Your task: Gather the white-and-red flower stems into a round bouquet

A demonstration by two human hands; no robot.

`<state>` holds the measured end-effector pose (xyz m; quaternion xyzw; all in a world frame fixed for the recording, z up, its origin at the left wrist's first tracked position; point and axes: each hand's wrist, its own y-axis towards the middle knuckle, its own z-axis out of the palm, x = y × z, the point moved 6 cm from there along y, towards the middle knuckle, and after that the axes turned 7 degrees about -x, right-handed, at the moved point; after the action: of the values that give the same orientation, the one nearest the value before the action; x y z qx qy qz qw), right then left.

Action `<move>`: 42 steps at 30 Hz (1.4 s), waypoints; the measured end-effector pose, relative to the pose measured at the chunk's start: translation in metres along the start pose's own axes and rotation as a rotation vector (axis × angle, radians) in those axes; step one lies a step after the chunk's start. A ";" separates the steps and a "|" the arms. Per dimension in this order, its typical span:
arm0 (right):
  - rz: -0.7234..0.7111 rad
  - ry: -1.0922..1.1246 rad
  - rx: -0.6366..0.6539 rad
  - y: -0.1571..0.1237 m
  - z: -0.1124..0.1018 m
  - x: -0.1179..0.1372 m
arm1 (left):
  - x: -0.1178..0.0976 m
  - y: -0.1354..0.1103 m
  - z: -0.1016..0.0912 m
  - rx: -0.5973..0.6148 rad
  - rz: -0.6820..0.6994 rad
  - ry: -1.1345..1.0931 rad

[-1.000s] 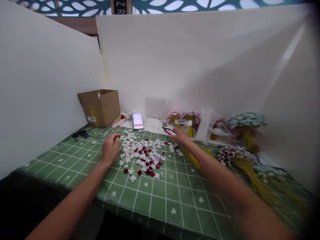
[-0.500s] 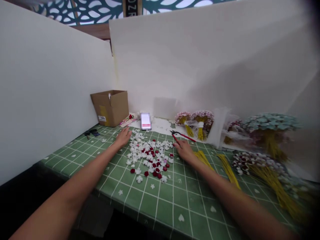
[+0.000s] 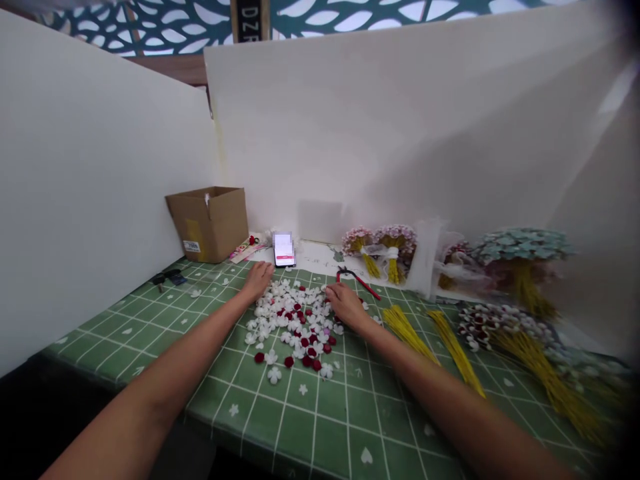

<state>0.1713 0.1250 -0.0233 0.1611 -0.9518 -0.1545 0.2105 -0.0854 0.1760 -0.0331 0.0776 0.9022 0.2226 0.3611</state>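
Note:
A loose pile of white artificial flower heads (image 3: pixel 273 313) and dark red ones (image 3: pixel 305 341) lies on a green checked tablecloth (image 3: pixel 280 427). My left hand (image 3: pixel 259 279) rests at the pile's far left edge, fingers stretched forward and nothing seen in them. Along the right edge of the pile is my right hand (image 3: pixel 346 307), its fingers reaching in at the flower heads; they look open, though the palm side is hidden. Just beyond the right hand lie red-handled pliers (image 3: pixel 367 285), partly covered by it.
A cardboard box (image 3: pixel 215 223) stands at the back left, keys (image 3: pixel 163 277) before it. A lit phone (image 3: pixel 283 248) leans at the back. Yellow stems (image 3: pixel 407 332) lie right of my hand. Flower bunches (image 3: pixel 523 247) line the right side. White panels enclose the table.
My right hand has moved left, from beside the pile onto its right edge, and some flower heads now show to its right. My left hand has shifted slightly toward the pile. The view has tilted slightly.

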 end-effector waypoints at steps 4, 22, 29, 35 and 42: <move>0.044 -0.041 -0.019 0.028 0.007 -0.003 | 0.007 0.006 0.011 0.084 -0.027 -0.092; -0.102 0.248 0.026 0.041 0.026 0.027 | -0.016 -0.012 0.012 0.258 -0.014 -0.303; 0.064 0.371 -0.100 0.004 -0.018 -0.016 | -0.027 -0.022 0.007 0.294 -0.024 -0.317; 0.225 0.464 -0.183 -0.022 -0.022 -0.034 | -0.042 -0.029 0.012 0.341 -0.062 -0.336; 0.232 0.496 -0.198 -0.035 -0.013 -0.013 | -0.062 -0.041 0.024 0.363 -0.012 -0.312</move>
<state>0.1965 0.0957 -0.0289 0.0629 -0.8636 -0.1774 0.4678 -0.0228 0.1293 -0.0293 0.1692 0.8612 0.0397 0.4777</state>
